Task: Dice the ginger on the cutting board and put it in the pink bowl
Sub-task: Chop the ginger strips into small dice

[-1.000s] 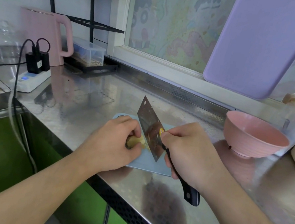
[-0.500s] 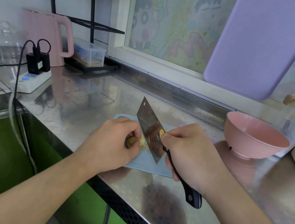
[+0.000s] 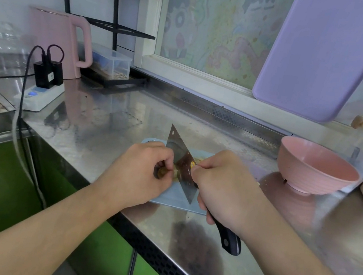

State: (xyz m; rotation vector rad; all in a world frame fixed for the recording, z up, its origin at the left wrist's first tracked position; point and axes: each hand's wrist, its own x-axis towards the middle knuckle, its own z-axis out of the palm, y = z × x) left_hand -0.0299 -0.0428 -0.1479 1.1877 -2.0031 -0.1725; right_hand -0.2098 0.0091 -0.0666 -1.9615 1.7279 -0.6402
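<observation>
Fingers of the left hand [image 3: 140, 173] are curled down over the ginger [image 3: 163, 172], pinning it to the pale blue cutting board [image 3: 174, 200], with only a small tan end of the root showing between thumb and knuckles. The right hand [image 3: 222, 189] is wrapped round the black handle of the cleaver [image 3: 180, 160], thumb and forefinger pinching the blade near its heel; the handle's butt sticks out below the wrist. The blade stands on edge, tilted, its cutting edge down on the board right beside the left knuckles, and a few pale cut bits of ginger lie against it. The board sits near the front edge of the steel counter [image 3: 107, 127]. The pink bowl [image 3: 316, 168] stands on the counter to the right, apart from the board; what it holds cannot be made out from here. Farther back on the left are a pink kettle [image 3: 56, 40] and a white power strip [image 3: 41, 96] with black plugs, and a lilac board [image 3: 327, 55] leans against the window
</observation>
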